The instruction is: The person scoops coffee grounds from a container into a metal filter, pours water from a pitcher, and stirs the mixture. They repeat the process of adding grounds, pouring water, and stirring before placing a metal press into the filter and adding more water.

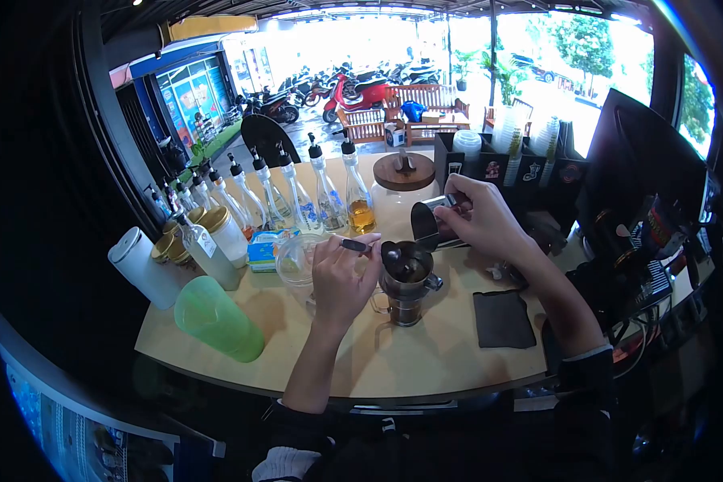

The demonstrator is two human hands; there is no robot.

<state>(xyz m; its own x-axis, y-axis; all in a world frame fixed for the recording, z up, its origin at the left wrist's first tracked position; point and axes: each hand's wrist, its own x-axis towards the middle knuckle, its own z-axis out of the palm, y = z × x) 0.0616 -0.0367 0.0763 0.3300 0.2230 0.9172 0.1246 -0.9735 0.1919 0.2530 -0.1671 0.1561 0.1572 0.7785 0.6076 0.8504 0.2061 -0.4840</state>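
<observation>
My left hand [341, 277] pinches a dark-handled spoon [391, 251], its bowl over the rim of a metal coffee dripper [407, 269]. The dripper sits on a small glass server [405, 312] with a side handle. From the right, my right hand [488, 217] grips a metal cup [426, 224] that is tilted, its dark mouth facing the dripper. What the cup holds is hidden. Inside the dripper something dark shows, too dim to make out. A clear plastic container [296, 259] stands just behind my left hand.
Several syrup bottles [329, 201] with pourers line the back left. A green cup [217, 317] leans at the front left. Behind the dripper stands a wooden-lidded jar [404, 173]. A dark folded cloth [504, 319] lies right, below a black cup holder [498, 167].
</observation>
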